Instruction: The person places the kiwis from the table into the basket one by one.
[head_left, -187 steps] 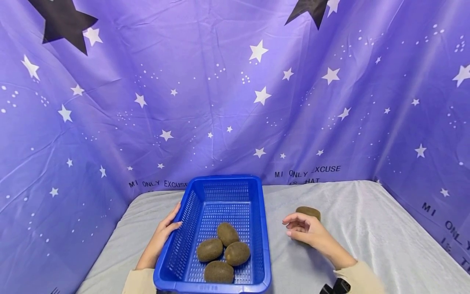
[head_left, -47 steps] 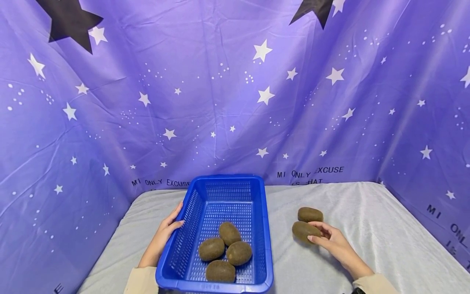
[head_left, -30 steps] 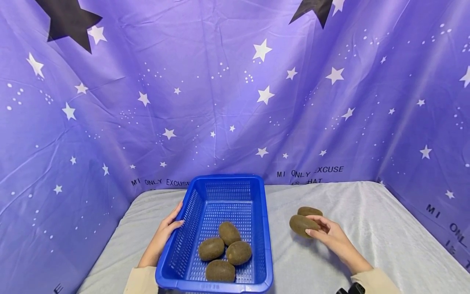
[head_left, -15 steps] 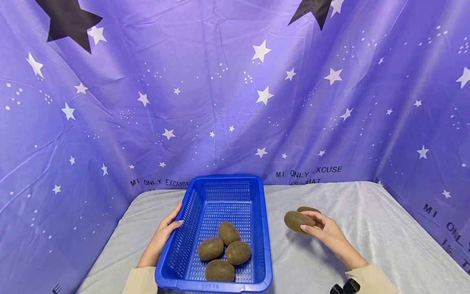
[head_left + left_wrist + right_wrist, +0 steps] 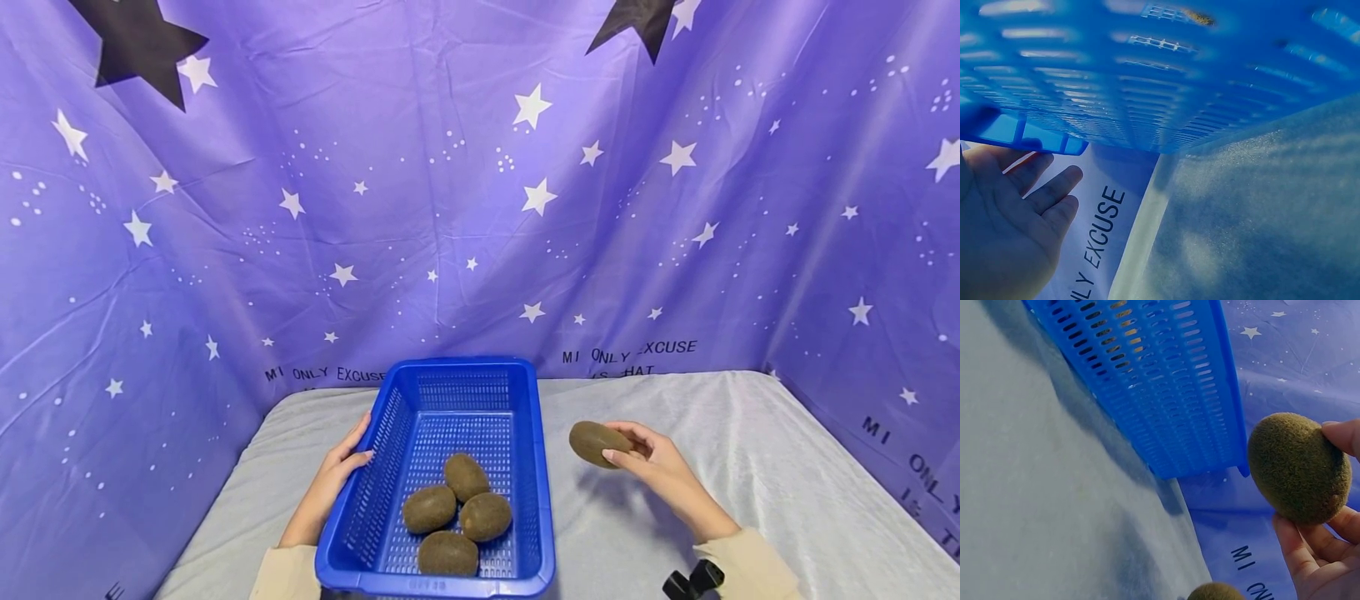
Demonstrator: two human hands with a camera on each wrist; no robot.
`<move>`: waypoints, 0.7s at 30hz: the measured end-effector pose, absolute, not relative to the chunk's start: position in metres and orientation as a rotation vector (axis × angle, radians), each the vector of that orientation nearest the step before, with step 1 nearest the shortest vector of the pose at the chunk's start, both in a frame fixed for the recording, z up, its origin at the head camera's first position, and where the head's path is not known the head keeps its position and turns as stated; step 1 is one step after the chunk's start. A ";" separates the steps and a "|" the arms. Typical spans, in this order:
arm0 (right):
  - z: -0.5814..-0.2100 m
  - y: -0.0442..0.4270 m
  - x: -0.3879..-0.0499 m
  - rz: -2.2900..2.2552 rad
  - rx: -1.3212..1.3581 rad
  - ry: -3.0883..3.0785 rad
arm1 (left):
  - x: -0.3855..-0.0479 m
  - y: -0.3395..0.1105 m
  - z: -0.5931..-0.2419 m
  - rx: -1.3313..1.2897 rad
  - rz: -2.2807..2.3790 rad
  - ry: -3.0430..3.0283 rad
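Observation:
In the head view, my right hand (image 5: 660,471) holds a brown, fuzzy kiwi (image 5: 594,443) above the cloth, right of the blue basket (image 5: 546,533). Thumb and fingers grip the kiwi (image 5: 1297,469) from opposite sides in the right wrist view. Another kiwi (image 5: 1215,592) peeks in at that view's bottom edge; the hand hides it from the head camera. My left hand (image 5: 330,483) holds the basket's left rim, thumb over it and fingers outside. Its fingers (image 5: 1054,190) sit by the lip in the left wrist view; the thumb is hidden there. Several kiwis (image 5: 486,517) lie in the basket's near half.
A grey cloth (image 5: 720,467) covers the surface beneath. Behind and at both sides hangs a purple curtain (image 5: 465,183) printed with stars. A black device (image 5: 693,581) sits at my right wrist. The basket's tall slotted walls stand between the hands.
My right hand, loosely curled and holding nothing 6.2 s ago, gripped the nearer right-hand kiwi by 1.6 s ago. It has since moved it up and left toward the basket. The left hand stays put.

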State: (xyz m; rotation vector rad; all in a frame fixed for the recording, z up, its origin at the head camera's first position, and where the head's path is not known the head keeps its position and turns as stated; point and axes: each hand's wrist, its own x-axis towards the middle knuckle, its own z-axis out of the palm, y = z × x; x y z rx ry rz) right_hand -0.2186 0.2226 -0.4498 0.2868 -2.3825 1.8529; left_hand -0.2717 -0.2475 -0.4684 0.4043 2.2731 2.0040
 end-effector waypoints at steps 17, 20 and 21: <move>-0.442 0.206 -0.225 1.894 0.309 -2.348 | -0.271 -0.248 -0.468 0.436 2.016 2.251; -0.441 0.203 -0.225 1.894 0.342 -2.335 | -0.270 -0.248 -0.468 0.444 2.023 2.245; -0.440 0.202 -0.225 1.898 0.349 -2.328 | -0.270 -0.248 -0.468 0.442 2.024 2.242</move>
